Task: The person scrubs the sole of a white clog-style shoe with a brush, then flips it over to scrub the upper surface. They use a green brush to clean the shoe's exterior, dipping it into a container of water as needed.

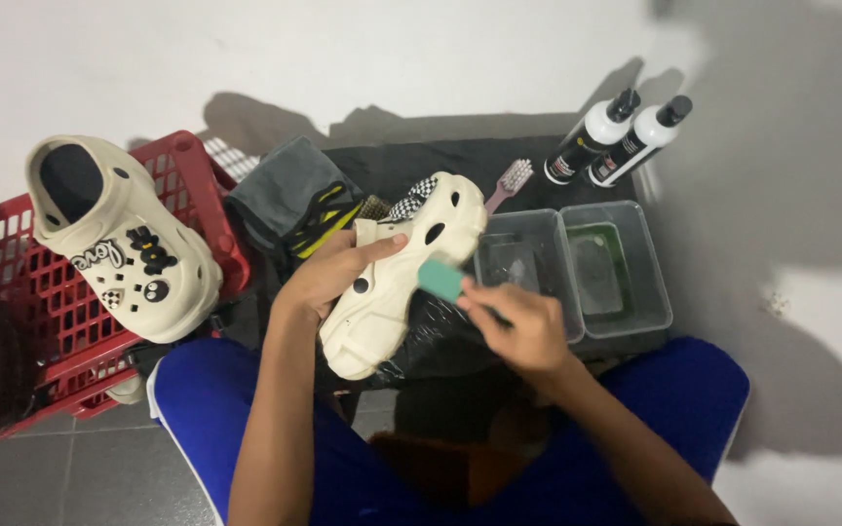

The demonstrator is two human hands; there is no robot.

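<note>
A red plastic basket point(60, 302) at nine o'clock props a cream clog point(119, 239) on its rim, toe toward the camera (its strap charms in plain view). At centre, the person's left hand point(328, 273) wraps around a second cream clog point(406, 278), thumb across its upper, tilting the side wall toward the right hand point(518, 331), which pinches a teal brush point(440, 280) against that wall. At three o'clock sit two clear tubs point(577, 273), near enough for dipping. Two white spray bottles point(621, 136) lie at one o'clock, beside a pink toothbrush point(511, 181). A grey cloth point(280, 190) rests at eleven.
</note>
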